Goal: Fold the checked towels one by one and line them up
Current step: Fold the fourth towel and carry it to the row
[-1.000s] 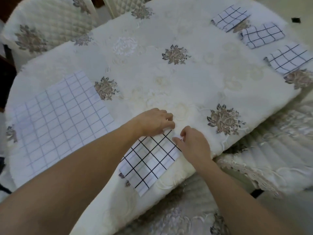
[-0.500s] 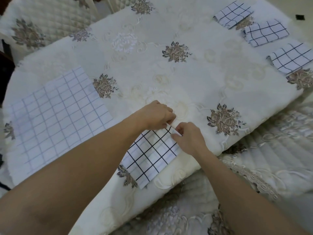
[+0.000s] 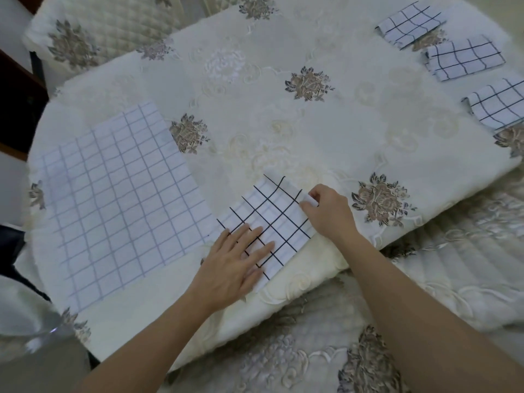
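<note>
A half-folded checked towel (image 3: 276,214), white with black lines, lies at the table's near edge. My left hand (image 3: 232,262) presses flat on its near end with straight fingers. My right hand (image 3: 326,209) pinches the towel's right corner, which is slightly lifted. An unfolded checked towel (image 3: 113,199) with pale lines lies spread flat to the left. At the far right, three folded checked towels lie in a line: the farthest towel (image 3: 408,22), the middle towel (image 3: 465,61) and the nearest towel (image 3: 499,106).
The table (image 3: 283,131) is covered by a cream embroidered cloth with brown flower motifs. A quilted chair back (image 3: 93,32) stands at the far left. More embroidered fabric (image 3: 439,279) hangs below the table's near right edge.
My left hand moved from the towel's far corner down to its near end and flattened out. My right hand stayed at the right corner. The view shifted a little.
</note>
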Action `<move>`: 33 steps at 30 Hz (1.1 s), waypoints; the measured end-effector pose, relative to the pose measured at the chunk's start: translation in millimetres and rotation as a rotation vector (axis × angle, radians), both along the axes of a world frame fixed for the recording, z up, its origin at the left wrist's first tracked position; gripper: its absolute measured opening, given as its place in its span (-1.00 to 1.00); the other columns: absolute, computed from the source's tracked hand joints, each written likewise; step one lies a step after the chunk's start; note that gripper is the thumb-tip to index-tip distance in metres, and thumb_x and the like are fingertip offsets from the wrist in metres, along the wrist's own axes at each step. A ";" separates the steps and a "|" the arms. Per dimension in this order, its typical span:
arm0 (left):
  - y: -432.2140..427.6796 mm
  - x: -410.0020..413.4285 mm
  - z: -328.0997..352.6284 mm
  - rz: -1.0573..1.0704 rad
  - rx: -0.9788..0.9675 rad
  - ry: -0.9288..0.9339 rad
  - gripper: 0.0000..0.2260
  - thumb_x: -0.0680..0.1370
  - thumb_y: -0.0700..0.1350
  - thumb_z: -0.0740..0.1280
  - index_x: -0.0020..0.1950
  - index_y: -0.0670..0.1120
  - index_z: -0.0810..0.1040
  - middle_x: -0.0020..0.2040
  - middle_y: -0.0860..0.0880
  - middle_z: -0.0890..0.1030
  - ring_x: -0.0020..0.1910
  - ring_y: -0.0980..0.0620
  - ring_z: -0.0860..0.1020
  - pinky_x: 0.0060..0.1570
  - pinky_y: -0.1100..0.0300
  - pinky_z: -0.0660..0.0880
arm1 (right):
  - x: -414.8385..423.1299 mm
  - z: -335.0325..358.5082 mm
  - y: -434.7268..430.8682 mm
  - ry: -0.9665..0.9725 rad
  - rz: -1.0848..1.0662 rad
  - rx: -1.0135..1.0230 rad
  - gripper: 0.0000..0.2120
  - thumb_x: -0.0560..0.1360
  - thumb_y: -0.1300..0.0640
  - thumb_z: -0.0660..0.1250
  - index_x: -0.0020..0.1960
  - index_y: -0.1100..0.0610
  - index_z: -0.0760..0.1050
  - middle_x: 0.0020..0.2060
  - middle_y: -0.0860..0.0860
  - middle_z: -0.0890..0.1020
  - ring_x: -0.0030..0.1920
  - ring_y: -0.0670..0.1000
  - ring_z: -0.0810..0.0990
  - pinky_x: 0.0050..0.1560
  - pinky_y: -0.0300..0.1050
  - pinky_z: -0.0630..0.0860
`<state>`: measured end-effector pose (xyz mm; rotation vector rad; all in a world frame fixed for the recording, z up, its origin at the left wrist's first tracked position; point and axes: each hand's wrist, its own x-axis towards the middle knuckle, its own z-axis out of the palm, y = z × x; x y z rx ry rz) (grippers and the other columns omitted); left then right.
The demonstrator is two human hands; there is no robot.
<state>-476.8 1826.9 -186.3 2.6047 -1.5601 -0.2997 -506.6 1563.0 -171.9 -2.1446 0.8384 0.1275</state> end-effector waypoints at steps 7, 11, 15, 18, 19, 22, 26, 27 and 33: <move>-17.1 -10.5 -9.8 -0.092 0.015 -0.076 -0.58 0.70 0.15 0.06 0.57 0.22 0.18 0.59 -0.08 0.22 0.57 -0.18 0.17 0.42 -0.33 0.16 | 3.6 -9.9 3.5 -0.014 -0.065 -0.045 -0.84 0.52 -0.08 0.30 -0.07 0.00 0.52 -0.19 -0.06 0.59 -0.15 0.04 0.56 -0.18 -0.10 0.41; -18.2 -11.2 -19.4 -0.166 0.056 -0.075 -0.59 0.72 0.15 0.02 0.58 0.23 0.15 0.58 -0.08 0.25 0.57 -0.19 0.16 0.41 -0.34 0.15 | 1.7 -9.6 3.6 -0.029 -0.066 -0.039 -0.85 0.53 -0.02 0.30 -0.18 0.01 0.51 -0.31 -0.06 0.56 -0.25 -0.03 0.53 -0.25 -0.11 0.37; -20.0 -10.1 -17.3 -0.152 0.062 -0.080 -0.58 0.71 0.17 0.02 0.58 0.22 0.16 0.56 -0.05 0.28 0.56 -0.17 0.18 0.41 -0.33 0.17 | 1.1 -8.0 4.1 -0.034 -0.055 -0.052 -0.84 0.53 0.00 0.30 -0.18 0.03 0.51 -0.33 -0.07 0.55 -0.29 -0.08 0.49 -0.29 -0.12 0.34; -20.6 -11.0 -16.3 -0.146 0.056 -0.078 -0.60 0.70 0.17 0.02 0.56 0.21 0.21 0.55 -0.06 0.30 0.55 -0.18 0.20 0.41 -0.33 0.17 | 0.8 -8.1 5.4 -0.039 -0.062 -0.053 -0.84 0.53 0.00 0.30 -0.19 0.03 0.52 -0.32 -0.05 0.56 -0.27 -0.06 0.51 -0.26 -0.11 0.38; -20.8 -10.8 -16.2 -0.146 0.055 -0.076 -0.60 0.70 0.16 0.03 0.56 0.21 0.22 0.55 -0.06 0.30 0.55 -0.18 0.20 0.41 -0.34 0.17 | 0.6 -7.9 6.1 -0.041 -0.062 -0.053 -0.84 0.53 0.01 0.30 -0.20 0.02 0.52 -0.33 -0.05 0.56 -0.27 -0.03 0.53 -0.25 -0.11 0.39; -21.6 -9.6 -14.4 -0.145 0.056 -0.068 -0.60 0.70 0.17 0.04 0.54 0.22 0.23 0.54 -0.05 0.31 0.55 -0.17 0.20 0.41 -0.33 0.18 | -1.3 -5.1 9.4 -0.063 -0.063 -0.074 -0.80 0.54 0.01 0.29 -0.25 0.02 0.49 -0.38 -0.05 0.54 -0.28 0.04 0.54 -0.26 -0.09 0.42; -22.3 -8.4 -13.5 -0.143 0.077 -0.056 -0.60 0.69 0.18 0.03 0.54 0.23 0.22 0.54 -0.04 0.29 0.55 -0.16 0.18 0.41 -0.33 0.18 | -9.2 12.0 28.7 -0.169 -0.028 -0.218 -0.82 0.56 0.02 0.29 -0.17 0.06 0.55 -0.29 -0.04 0.59 -0.22 0.07 0.55 -0.22 -0.03 0.48; -22.4 -8.4 -13.5 -0.144 0.082 -0.053 -0.60 0.69 0.18 0.03 0.54 0.24 0.21 0.54 -0.04 0.29 0.55 -0.16 0.18 0.42 -0.33 0.17 | -11.9 17.8 37.8 -0.218 -0.008 -0.263 -0.83 0.56 0.03 0.30 -0.14 0.08 0.58 -0.25 -0.02 0.60 -0.22 0.08 0.56 -0.22 -0.01 0.49; -23.2 -9.4 -12.8 -0.136 0.039 -0.020 -0.64 0.66 0.14 0.12 0.44 0.12 0.39 0.51 -0.10 0.32 0.50 -0.20 0.25 0.42 -0.35 0.19 | -30.8 36.1 101.9 -0.353 0.061 -0.407 -0.96 0.49 0.09 0.40 -0.12 0.02 0.62 -0.23 -0.07 0.56 -0.27 0.02 0.53 -0.35 -0.15 0.38</move>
